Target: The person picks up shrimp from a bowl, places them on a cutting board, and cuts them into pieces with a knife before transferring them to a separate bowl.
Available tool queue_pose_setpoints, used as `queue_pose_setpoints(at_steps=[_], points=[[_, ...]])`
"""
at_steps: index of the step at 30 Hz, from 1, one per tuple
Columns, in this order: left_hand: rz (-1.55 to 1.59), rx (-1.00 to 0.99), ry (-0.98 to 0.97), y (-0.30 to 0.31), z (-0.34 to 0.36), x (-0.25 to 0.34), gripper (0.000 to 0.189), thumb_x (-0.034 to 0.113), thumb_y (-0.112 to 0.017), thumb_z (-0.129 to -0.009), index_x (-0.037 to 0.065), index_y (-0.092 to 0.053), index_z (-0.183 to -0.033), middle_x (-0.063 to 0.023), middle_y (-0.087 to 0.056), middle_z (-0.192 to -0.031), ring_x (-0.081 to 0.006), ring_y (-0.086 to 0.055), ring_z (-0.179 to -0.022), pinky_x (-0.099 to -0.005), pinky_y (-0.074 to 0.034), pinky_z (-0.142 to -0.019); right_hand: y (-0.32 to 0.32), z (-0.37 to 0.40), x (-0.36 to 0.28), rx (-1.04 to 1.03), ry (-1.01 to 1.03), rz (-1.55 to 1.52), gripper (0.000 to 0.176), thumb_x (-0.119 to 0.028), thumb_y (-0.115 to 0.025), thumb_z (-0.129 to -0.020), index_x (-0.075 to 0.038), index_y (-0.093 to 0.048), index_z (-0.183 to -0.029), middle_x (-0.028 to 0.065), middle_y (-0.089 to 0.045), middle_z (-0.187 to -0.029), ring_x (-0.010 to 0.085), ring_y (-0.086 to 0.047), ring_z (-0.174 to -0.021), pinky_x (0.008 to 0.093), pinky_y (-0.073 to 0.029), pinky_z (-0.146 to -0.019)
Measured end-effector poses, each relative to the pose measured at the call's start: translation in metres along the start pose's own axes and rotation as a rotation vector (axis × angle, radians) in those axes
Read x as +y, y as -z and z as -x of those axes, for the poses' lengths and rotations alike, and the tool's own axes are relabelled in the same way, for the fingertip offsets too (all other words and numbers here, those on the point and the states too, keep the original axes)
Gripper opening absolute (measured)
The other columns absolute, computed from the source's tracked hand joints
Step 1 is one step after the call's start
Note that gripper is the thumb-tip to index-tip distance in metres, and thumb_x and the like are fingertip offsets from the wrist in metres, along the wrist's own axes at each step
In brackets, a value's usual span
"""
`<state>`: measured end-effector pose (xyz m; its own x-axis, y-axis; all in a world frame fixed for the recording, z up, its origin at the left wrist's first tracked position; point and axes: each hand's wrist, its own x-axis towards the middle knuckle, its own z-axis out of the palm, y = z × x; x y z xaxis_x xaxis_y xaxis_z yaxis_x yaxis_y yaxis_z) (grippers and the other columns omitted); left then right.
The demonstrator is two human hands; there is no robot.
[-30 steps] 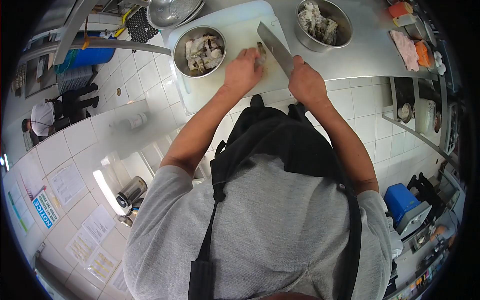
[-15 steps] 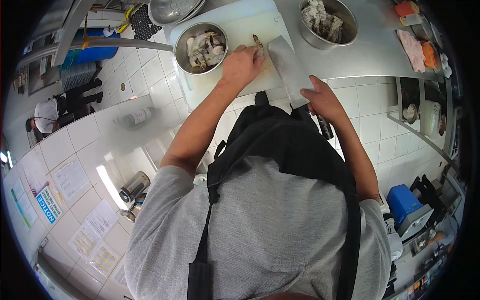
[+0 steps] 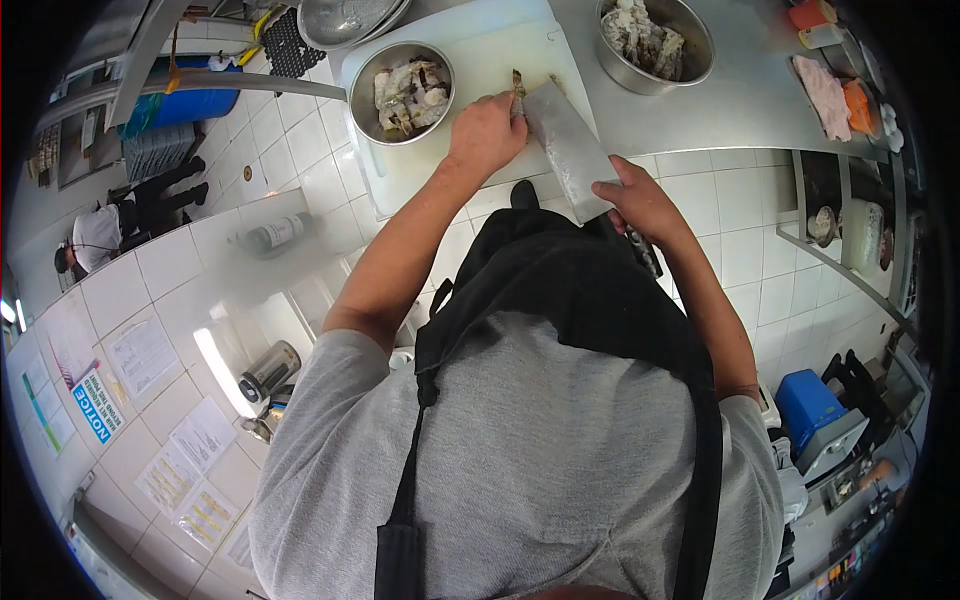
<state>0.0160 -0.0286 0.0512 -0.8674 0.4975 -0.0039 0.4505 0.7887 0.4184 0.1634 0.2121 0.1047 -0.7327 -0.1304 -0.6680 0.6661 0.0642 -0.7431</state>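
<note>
On the white cutting board (image 3: pixel 490 30), my left hand (image 3: pixel 487 135) is closed on a shrimp (image 3: pixel 518 82), its tail end sticking out beyond the fingers. My right hand (image 3: pixel 640 203) grips a broad cleaver (image 3: pixel 572 150) by its handle. The blade slants across the board's right side, its far end right beside the shrimp and my left fingertips. To the left of that hand, a steel bowl (image 3: pixel 361 112) of shrimp pieces sits on the board. A second steel bowl (image 3: pixel 630 78), holding more greyish shrimp, stands on the counter at the right.
The steel counter (image 3: pixel 760 110) runs right toward a pink cloth (image 3: pixel 822 97) and an orange item (image 3: pixel 857 108). Metal bowls (image 3: pixel 350 22) stand behind the board's left corner. Another person (image 3: pixel 98 238) is far off at the left, beyond a tiled wall.
The cleaver's blade has moved left, closer to the shrimp and my left fingers. My left hand keeps its hold on the shrimp, shifting slightly. The person at far left has shifted.
</note>
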Motion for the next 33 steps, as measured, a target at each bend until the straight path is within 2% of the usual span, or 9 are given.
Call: queue_pose_setpoints(at_steps=[3,7,12,18,25,27,28,31,33], points=[[0.031,-0.016,0.054,0.0,0.004,0.003,0.038,0.023,-0.069,-0.087,0.002,-0.078,-0.117,-0.0234,-0.075,-0.098,-0.0414,-0.076,-0.09,-0.0518,-0.062,-0.083,-0.002,0.002,-0.002,0.019,-0.007,0.009,0.042,-0.017,-0.065,-0.098,0.005,-0.057,-0.133,0.01,-0.066,-0.084,0.014,-0.053,-0.05,0.0325,-0.045,-0.048],[0.036,0.019,0.051,0.003,0.008,0.003,0.038,0.027,-0.072,-0.091,0.003,-0.079,-0.119,-0.0216,-0.074,-0.093,-0.0402,-0.075,-0.087,-0.0511,-0.06,-0.081,-0.003,0.004,-0.001,0.008,-0.004,-0.006,0.043,-0.017,-0.065,-0.098,0.005,-0.057,-0.133,0.0099,-0.065,-0.084,0.014,-0.054,-0.051,0.0326,-0.046,-0.048],[-0.014,-0.048,0.044,0.008,0.007,0.003,0.036,0.03,-0.073,-0.093,0.008,-0.081,-0.12,-0.0197,-0.073,-0.093,-0.0392,-0.075,-0.087,-0.0504,-0.06,-0.08,-0.005,0.004,0.0,0.014,0.0,-0.024,0.043,-0.017,-0.065,-0.098,0.005,-0.056,-0.133,0.0093,-0.064,-0.083,0.0146,-0.054,-0.051,0.0331,-0.046,-0.048],[-0.053,-0.098,0.018,0.008,0.004,-0.002,0.038,0.031,-0.073,-0.094,0.005,-0.08,-0.122,-0.0242,-0.076,-0.093,-0.0431,-0.075,-0.087,-0.0512,-0.06,-0.081,-0.01,-0.007,0.002,0.01,0.01,-0.005,0.043,-0.017,-0.066,-0.098,0.006,-0.056,-0.133,0.0091,-0.062,-0.079,0.0161,-0.055,-0.05,0.035,-0.046,-0.047],[0.018,-0.182,0.067,0.01,0.001,-0.009,0.039,0.031,-0.074,-0.093,0.004,-0.079,-0.121,-0.0226,-0.078,-0.093,-0.0415,-0.076,-0.088,-0.0495,-0.061,-0.083,-0.015,-0.022,-0.004,0.046,0.041,0.06,0.045,-0.018,-0.066,-0.097,0.008,-0.055,-0.132,0.0109,-0.061,-0.076,0.0187,-0.055,-0.048,0.0372,-0.047,-0.049],[0.105,-0.117,0.117,0.008,0.004,-0.011,0.041,0.033,-0.078,-0.09,0.003,-0.079,-0.119,-0.0219,-0.079,-0.093,-0.0389,-0.077,-0.087,-0.0466,-0.062,-0.083,-0.016,-0.024,-0.006,0.057,0.005,0.091,0.06,-0.019,-0.068,-0.097,0.008,-0.048,-0.147,0.0092,-0.061,-0.081,0.0142,-0.053,-0.051,0.0344,-0.045,-0.047],[0.103,-0.119,0.12,0.007,0.005,-0.011,0.041,0.033,-0.078,-0.09,0.003,-0.079,-0.119,-0.0219,-0.079,-0.093,-0.0389,-0.077,-0.087,-0.0466,-0.062,-0.083,-0.016,-0.024,-0.006,0.054,0.004,0.089,0.06,-0.019,-0.068,-0.097,0.008,-0.048,-0.147,0.0092,-0.061,-0.081,0.0142,-0.053,-0.051,0.0344,-0.045,-0.047],[0.211,-0.05,0.191,0.006,0.009,-0.008,0.044,0.033,-0.082,-0.088,0.003,-0.078,-0.12,-0.0206,-0.079,-0.092,-0.0348,-0.079,-0.086,-0.0432,-0.062,-0.082,-0.014,-0.015,-0.008,0.02,0.004,0.093,0.058,-0.019,-0.067,-0.098,0.008,-0.049,-0.146,0.0095,-0.062,-0.081,0.0144,-0.052,-0.05,0.0344,-0.046,-0.047],[0.247,-0.076,0.253,0.008,0.009,-0.006,0.046,0.033,-0.084,-0.088,0.004,-0.077,-0.124,-0.0202,-0.079,-0.091,-0.0322,-0.079,-0.084,-0.0415,-0.062,-0.081,-0.014,-0.008,-0.008,0.051,0.003,0.139,0.04,-0.018,-0.065,-0.097,0.006,-0.056,-0.128,0.0121,-0.062,-0.074,0.0197,-0.056,-0.048,0.0389,-0.048,-0.049]])
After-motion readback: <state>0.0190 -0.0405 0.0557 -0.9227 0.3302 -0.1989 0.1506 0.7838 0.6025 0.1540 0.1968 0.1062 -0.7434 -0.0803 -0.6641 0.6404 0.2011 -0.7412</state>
